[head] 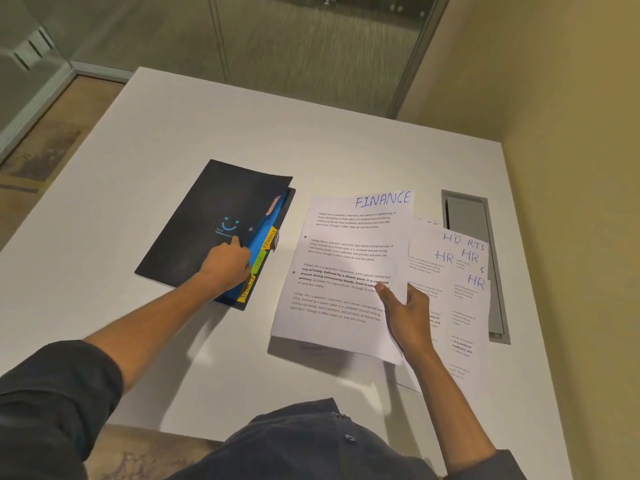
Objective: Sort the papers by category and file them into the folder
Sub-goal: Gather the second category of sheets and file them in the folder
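Observation:
A black folder [207, 216] with a blue smiley lies on the white table [214, 126], left of centre. Coloured divider tabs marked FINANCE [270, 238], HR and SPORTS stick out of its right edge. My left hand [227, 263] grips the near right edge of the front cover, thumb on top and fingers tucked under by the tabs. My right hand [408, 315] pinches a sheet headed FINANCE [346, 268] by its right edge and holds it lifted above the table. Beneath and to the right lie several overlapping sheets marked HR [464, 271].
A grey metal cable tray [485, 237] is sunk into the table at the right, next to the loose sheets. A yellow wall runs along the right side. Glass partitions stand behind the table's far edge.

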A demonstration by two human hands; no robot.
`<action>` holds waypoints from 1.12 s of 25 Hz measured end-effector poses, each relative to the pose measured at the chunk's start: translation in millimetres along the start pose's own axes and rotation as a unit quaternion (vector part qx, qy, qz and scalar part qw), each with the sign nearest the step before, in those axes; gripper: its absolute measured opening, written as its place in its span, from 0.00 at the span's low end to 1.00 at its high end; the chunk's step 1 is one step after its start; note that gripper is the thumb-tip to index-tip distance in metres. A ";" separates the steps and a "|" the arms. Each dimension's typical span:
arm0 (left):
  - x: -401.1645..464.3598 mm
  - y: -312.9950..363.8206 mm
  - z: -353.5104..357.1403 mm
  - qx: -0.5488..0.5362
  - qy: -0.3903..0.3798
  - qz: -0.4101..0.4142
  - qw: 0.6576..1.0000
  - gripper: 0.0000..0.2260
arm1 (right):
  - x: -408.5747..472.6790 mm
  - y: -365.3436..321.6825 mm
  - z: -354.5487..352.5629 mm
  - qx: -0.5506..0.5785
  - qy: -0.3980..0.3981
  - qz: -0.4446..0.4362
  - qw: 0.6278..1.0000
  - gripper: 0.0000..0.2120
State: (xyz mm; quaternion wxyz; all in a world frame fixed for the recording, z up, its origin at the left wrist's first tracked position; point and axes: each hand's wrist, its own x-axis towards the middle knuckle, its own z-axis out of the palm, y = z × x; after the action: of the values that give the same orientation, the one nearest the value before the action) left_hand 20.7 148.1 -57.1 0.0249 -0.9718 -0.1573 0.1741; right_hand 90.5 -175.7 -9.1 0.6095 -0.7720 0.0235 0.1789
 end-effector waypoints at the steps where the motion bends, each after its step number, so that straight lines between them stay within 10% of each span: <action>1: -1.1 -0.1 -2.5 -0.004 -0.005 -0.001 1.000 0.11 | 1.8 1.1 2.3 -0.001 -0.004 0.006 1.000 0.10; 14: -25.6 2.0 -42.2 -0.080 0.032 0.016 0.996 0.20 | 53.5 -44.3 58.6 -0.160 -0.121 0.029 0.979 0.09; 28: -39.1 40.8 -55.6 -0.106 0.005 0.074 0.992 0.19 | 53.2 -22.8 115.8 -0.159 -0.029 0.010 0.987 0.15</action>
State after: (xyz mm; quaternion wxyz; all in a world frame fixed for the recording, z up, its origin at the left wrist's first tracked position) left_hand 17.3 97.5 3.8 -0.0906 -0.9787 -0.1023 0.1531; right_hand 117.4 -50.3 -26.4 0.4777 -0.8532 -0.0150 0.2088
